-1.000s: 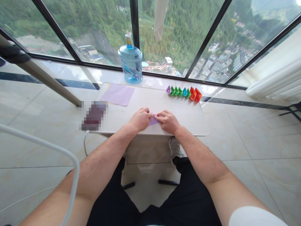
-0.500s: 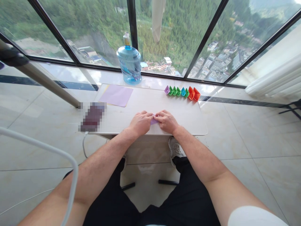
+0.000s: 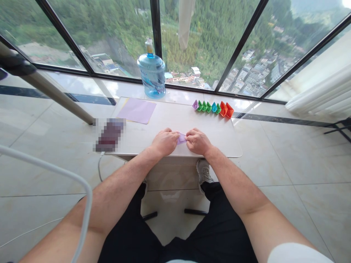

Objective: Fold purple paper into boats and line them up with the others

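Note:
A small folded piece of purple paper (image 3: 181, 138) lies at the front middle of the white table (image 3: 219, 140). My left hand (image 3: 166, 141) grips its left side with the fingers curled. On the opposite side, my right hand (image 3: 198, 141) pinches the paper's right edge. Part of the paper is hidden under both hands. At the table's back left rest flat purple sheets (image 3: 137, 110), with a yellowish edge showing beneath. Folded paper boats (image 3: 204, 106) in purple, green, blue and red stand in a row at the back right.
A large blue water bottle (image 3: 152, 76) stands behind the table by the window. A blurred-out device (image 3: 109, 135) with a white cable lies at the table's left edge. A white curved tube (image 3: 68, 176) and a slanted pole (image 3: 60, 93) are at the left.
My hands have drawn slightly apart, with the right hand shifting a little right. More of the folded purple paper shows between them.

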Demonstrator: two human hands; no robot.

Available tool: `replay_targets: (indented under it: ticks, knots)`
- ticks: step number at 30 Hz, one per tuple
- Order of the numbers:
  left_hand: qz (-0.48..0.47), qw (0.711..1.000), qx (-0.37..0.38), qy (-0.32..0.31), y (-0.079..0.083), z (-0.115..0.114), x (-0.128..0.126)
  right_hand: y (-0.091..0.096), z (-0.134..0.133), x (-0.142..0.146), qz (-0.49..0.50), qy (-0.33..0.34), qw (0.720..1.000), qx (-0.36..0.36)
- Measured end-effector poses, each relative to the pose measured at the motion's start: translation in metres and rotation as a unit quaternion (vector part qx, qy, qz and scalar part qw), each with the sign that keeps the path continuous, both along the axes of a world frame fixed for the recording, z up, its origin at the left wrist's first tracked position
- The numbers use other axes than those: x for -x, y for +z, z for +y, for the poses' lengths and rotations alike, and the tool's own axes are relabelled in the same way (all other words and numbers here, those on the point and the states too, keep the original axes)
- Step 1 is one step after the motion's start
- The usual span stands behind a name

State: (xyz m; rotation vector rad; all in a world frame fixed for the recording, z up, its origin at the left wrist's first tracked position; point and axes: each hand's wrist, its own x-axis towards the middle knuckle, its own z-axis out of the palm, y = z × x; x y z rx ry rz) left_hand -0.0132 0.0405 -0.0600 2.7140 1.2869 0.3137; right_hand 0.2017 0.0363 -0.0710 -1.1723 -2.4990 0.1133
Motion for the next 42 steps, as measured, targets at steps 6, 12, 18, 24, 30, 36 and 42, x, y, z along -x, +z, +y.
replay_targets:
  ticks: [6, 12, 18, 24, 30, 36, 42]
  knots:
    - [0.013, 1.000, -0.001, 0.022, 0.007, -0.010, -0.005, 0.008, -0.005, 0.010, -0.079, -0.058, 0.995, 0.013]
    - [0.044, 0.998, -0.006, 0.045, 0.006, -0.012, -0.008, 0.011, -0.010, 0.015, -0.102, -0.079, 0.992, 0.017]
    - [0.053, 0.997, 0.001, 0.052, 0.005, -0.011, -0.009, 0.017, -0.013, -0.003, -0.112, -0.096, 0.989, 0.031]
    - [0.058, 0.996, 0.000, 0.074, 0.009, -0.013, -0.013, 0.029, -0.021, -0.003, -0.127, -0.184, 0.974, 0.020]
    - [0.047, 0.993, -0.003, 0.106, 0.008, -0.018, -0.020, 0.026, -0.020, 0.026, -0.066, -0.111, 0.991, 0.029]
    - [0.070, 0.993, -0.006, 0.098, 0.012, -0.018, -0.017, 0.009, 0.002, 0.026, -0.041, -0.084, 0.992, 0.090]
    - [0.045, 0.999, -0.005, 0.023, 0.014, -0.016, -0.013, 0.003, 0.022, 0.021, 0.027, -0.070, 0.990, 0.121]
